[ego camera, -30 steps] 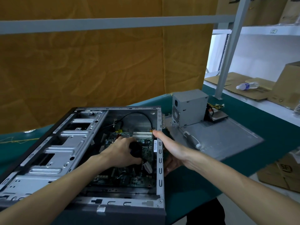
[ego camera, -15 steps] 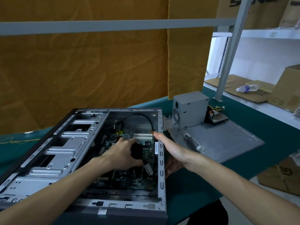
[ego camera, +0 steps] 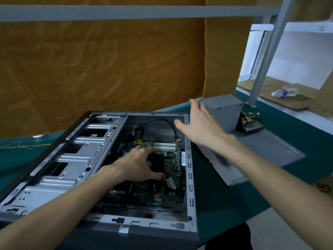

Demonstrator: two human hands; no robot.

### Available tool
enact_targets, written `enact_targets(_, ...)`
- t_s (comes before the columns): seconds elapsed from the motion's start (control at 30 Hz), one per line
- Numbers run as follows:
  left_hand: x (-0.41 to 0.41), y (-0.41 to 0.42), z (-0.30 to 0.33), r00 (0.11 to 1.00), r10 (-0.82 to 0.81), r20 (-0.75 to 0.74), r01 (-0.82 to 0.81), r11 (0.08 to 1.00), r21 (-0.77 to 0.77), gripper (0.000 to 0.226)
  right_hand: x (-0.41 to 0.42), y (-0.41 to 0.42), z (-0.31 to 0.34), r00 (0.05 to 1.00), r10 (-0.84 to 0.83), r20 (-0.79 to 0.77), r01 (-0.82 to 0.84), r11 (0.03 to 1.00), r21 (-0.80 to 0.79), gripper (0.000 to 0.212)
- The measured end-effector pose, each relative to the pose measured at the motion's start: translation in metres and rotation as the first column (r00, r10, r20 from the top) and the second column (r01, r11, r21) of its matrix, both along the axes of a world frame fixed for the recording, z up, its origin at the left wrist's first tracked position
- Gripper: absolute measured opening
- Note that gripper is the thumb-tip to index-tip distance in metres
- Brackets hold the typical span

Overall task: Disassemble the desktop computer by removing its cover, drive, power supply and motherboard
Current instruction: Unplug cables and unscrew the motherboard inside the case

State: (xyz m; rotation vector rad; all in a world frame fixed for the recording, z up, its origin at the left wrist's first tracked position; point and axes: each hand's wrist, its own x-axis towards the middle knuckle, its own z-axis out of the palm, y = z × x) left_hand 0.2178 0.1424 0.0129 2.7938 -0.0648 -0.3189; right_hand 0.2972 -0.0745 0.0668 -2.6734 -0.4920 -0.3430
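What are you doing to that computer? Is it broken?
A person is taking the computer apart. The case lies open on the green table. The left hand reaches inside and grips a black part on the motherboard, which is not out yet. The right hand is open in the air above the case edge, holding nothing. The power supply is already out, standing on the removed cover beside the case.

Case (ego camera: 189, 177) open-topped — drive cage (ego camera: 72, 159) crowds left.
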Motion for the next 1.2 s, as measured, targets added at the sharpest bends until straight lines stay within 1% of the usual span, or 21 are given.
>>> enact_targets(0.07, -0.001, 0.002, 0.002, 1.000, 0.000, 0.001, 0.000, 1.000, 0.014, 0.096, 0.029, 0.026, 0.006, 0.998, 0.037, 0.047, -0.032, 0.995, -0.094, 0.081)
enact_targets(0.13, -0.002, 0.004, 0.005, 1.000, 0.002, -0.006, -0.002, 1.000, 0.026, 0.096, 0.049, 0.048, 0.003, 0.997, 0.071, 0.001, -0.070, 0.978, -0.195, 0.072)
enact_targets(0.2, -0.004, 0.008, 0.007, 0.997, 0.003, -0.071, 0.000, 0.999, 0.042, 0.097, 0.057, 0.058, -0.007, 0.992, 0.106, -0.071, -0.122, 0.950, -0.288, 0.066)
enact_targets(0.23, -0.007, 0.008, 0.008, 0.995, 0.001, -0.102, 0.005, 0.998, 0.060, 0.098, 0.060, 0.059, -0.012, 0.991, 0.114, -0.072, -0.131, 0.936, -0.326, 0.065)
enact_targets(0.27, -0.009, 0.007, 0.009, 0.995, -0.007, -0.101, 0.017, 0.995, 0.099, 0.099, 0.061, 0.058, -0.017, 0.992, 0.116, -0.054, -0.128, 0.932, -0.338, 0.063)
enact_targets(0.3, -0.012, 0.005, 0.011, 0.998, -0.027, -0.051, 0.035, 0.987, 0.159, 0.097, 0.062, 0.056, -0.018, 0.992, 0.115, -0.044, -0.123, 0.936, -0.329, 0.062)
enact_targets(0.37, -0.015, 0.002, 0.017, 0.982, -0.064, 0.175, 0.014, 0.963, 0.271, 0.081, 0.061, 0.054, -0.018, 0.992, 0.116, -0.046, -0.125, 0.941, -0.313, 0.060)
enact_targets(0.43, -0.016, 0.004, 0.024, 0.916, -0.058, 0.397, -0.070, 0.951, 0.302, 0.058, 0.059, 0.053, -0.017, 0.993, 0.113, -0.046, -0.122, 0.939, -0.323, 0.061)
enact_targets(0.47, -0.016, 0.010, 0.027, 0.900, -0.054, 0.432, -0.113, 0.929, 0.352, 0.051, 0.058, 0.052, -0.016, 0.993, 0.109, -0.050, -0.120, 0.940, -0.320, 0.060)
enact_targets(0.5, -0.017, 0.019, 0.029, 0.909, -0.047, 0.415, -0.144, 0.897, 0.418, 0.051, 0.056, 0.051, -0.016, 0.993, 0.105, -0.050, -0.115, 0.943, -0.313, 0.060)
enact_targets(0.53, -0.017, 0.027, 0.028, 0.932, -0.038, 0.361, -0.151, 0.864, 0.480, 0.060, 0.054, 0.049, -0.016, 0.994, 0.100, -0.046, -0.109, 0.945, -0.307, 0.060)
enact_targets(0.57, -0.018, 0.034, 0.027, 0.955, -0.032, 0.293, -0.129, 0.850, 0.511, 0.071, 0.051, 0.047, -0.016, 0.995, 0.093, -0.044, -0.102, 0.946, -0.307, 0.060)
enact_targets(0.6, -0.019, 0.037, 0.026, 0.967, -0.036, 0.252, -0.101, 0.855, 0.508, 0.079, 0.049, 0.044, -0.016, 0.995, 0.084, -0.044, -0.094, 0.946, -0.310, 0.060)
enact_targets(0.63, -0.019, 0.038, 0.027, 0.968, -0.056, 0.244, -0.073, 0.869, 0.489, 0.083, 0.046, 0.041, -0.015, 0.996, 0.075, -0.043, -0.085, 0.947, -0.311, 0.060)
enact_targets(0.8, -0.017, 0.042, 0.030, 0.955, -0.132, 0.267, 0.028, 0.932, 0.360, 0.078, 0.025, 0.023, -0.011, 0.998, 0.008, -0.058, -0.026, 0.944, -0.328, 0.053)
enact_targets(0.9, -0.009, 0.049, 0.035, 0.945, -0.197, 0.263, 0.088, 0.922, 0.377, 0.073, 0.004, 0.015, -0.009, 0.993, -0.087, -0.075, 0.046, 0.901, -0.432, 0.046)
enact_targets(0.97, -0.001, 0.052, 0.038, 0.927, -0.246, 0.283, 0.115, 0.905, 0.410, 0.072, -0.004, 0.008, -0.008, 0.990, -0.122, -0.065, 0.074, 0.866, -0.494, 0.045)
enact_targets(1.03, 0.002, 0.047, 0.034, 0.873, -0.297, 0.386, 0.124, 0.902, 0.414, 0.061, -0.006, 0.003, -0.006, 0.991, -0.114, -0.063, 0.066, 0.858, -0.510, 0.052)
enact_targets(1.1, -0.001, 0.033, 0.026, 0.805, -0.313, 0.504, 0.130, 0.922, 0.364, 0.038, 0.000, 0.007, -0.002, 0.993, -0.069, -0.098, 0.015, 0.883, -0.470, 0.062)
enact_targets(1.13, -0.004, 0.027, 0.022, 0.785, -0.302, 0.540, 0.127, 0.933, 0.337, 0.027, 0.005, 0.013, 0.001, 0.991, -0.035, -0.132, -0.025, 0.902, -0.430, 0.064)
enact_targets(1.2, -0.009, 0.019, 0.018, 0.766, -0.285, 0.576, 0.127, 0.946, 0.299, 0.019, 0.017, 0.026, 0.005, 0.984, 0.042, -0.172, -0.100, 0.932, -0.347, 0.059)
